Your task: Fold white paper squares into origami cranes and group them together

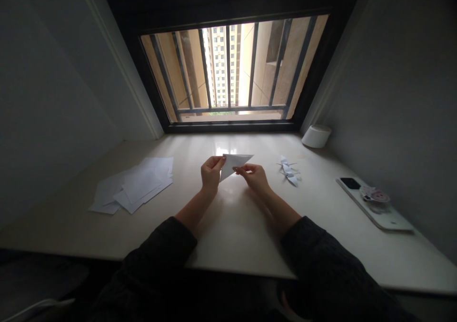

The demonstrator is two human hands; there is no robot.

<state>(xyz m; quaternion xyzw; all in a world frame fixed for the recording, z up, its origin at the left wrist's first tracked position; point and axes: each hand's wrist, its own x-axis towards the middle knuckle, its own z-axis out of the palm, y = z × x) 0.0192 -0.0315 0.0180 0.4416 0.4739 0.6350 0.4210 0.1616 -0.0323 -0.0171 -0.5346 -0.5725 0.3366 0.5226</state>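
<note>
A white sheet of paper [235,161], folded into a triangle, is held up over the middle of the table between both hands. My left hand [211,170] pinches its upper left corner between thumb and fingers. On the lower right edge, the fingertips of my right hand [254,175] are closed on the paper. One point of the triangle sticks out to the right above my right hand. To the right of my hands, small folded paper cranes [288,170] lie close together on the tabletop.
Loose white paper sheets [137,184] lie overlapping on the left of the white table [235,236]. A phone [374,208] with a round grip rests at the right, near the wall. A white cylindrical object [316,136] stands in the back right corner, by the barred window [228,124].
</note>
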